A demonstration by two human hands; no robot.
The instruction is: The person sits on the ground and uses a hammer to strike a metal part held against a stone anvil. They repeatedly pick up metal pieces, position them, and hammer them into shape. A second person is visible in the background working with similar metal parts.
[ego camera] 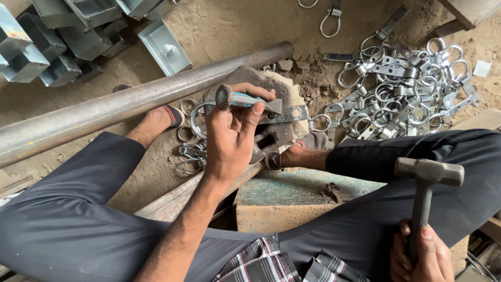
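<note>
On the sandy workshop floor (235, 26) we steady a blue-handled chisel (245, 100) in our clenched left hand (229, 136), its tip on a metal strap (284, 114) atop the block (271, 136), while our right hand (420, 256) grips the raised hammer (425, 183).

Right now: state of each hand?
Left hand: closed on a blue-handled steel chisel set on a ringed metal hasp.
Right hand: closed on a grey steel hammer, raised.
</note>
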